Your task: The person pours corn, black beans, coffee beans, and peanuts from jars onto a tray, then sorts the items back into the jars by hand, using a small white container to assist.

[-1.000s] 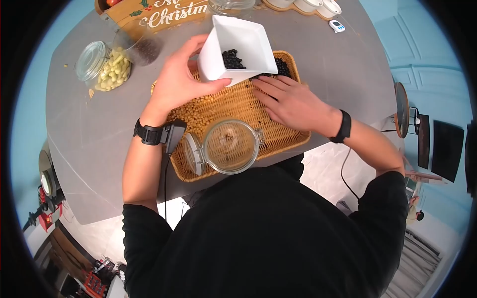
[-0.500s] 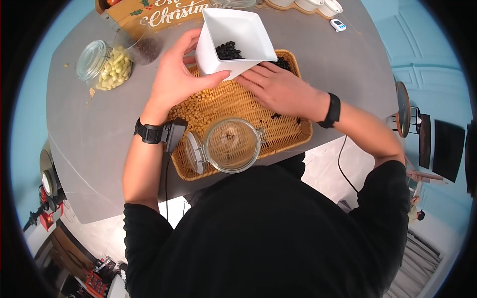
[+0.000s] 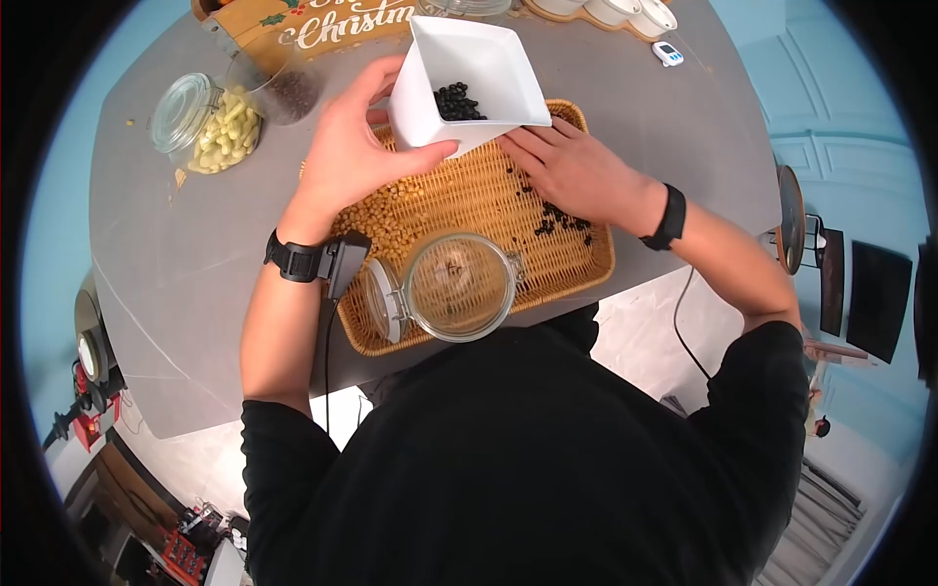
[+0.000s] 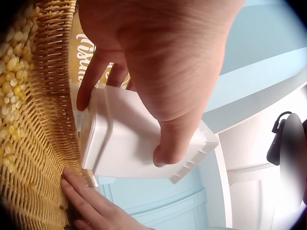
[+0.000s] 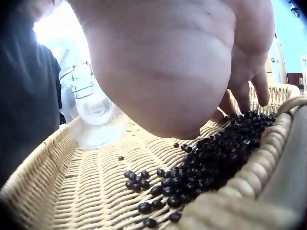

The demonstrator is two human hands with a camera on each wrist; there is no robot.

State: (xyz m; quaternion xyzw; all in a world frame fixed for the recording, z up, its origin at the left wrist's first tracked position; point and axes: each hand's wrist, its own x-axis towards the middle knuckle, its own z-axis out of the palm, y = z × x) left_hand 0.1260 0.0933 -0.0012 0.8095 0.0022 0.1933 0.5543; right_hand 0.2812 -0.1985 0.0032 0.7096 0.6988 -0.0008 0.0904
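Observation:
My left hand (image 3: 347,161) grips a white square container (image 3: 493,83), thumb on the near side, holding it tilted above the back of a wicker basket (image 3: 474,200). Some black beans (image 3: 457,103) lie inside the container. In the left wrist view the thumb presses the container's white wall (image 4: 127,134). My right hand (image 3: 584,176) reaches into the basket's right side, fingers extended and fingertips near the container's lower edge. The right wrist view shows it over a heap of black beans (image 5: 206,165) along the basket wall, with nothing gripped.
Yellow corn kernels (image 3: 381,225) cover the basket's left part. An open glass clip-top jar (image 3: 457,288) stands at its near edge. On the table are a jar of pale green pieces (image 3: 227,137), a clear container of dark contents (image 3: 288,98), a wooden Christmas box (image 3: 254,34) and a small timer (image 3: 668,54).
My right hand slid left under the container, then back to the right. More black beans now show at the basket's right side. The container has risen slightly, still in my left hand.

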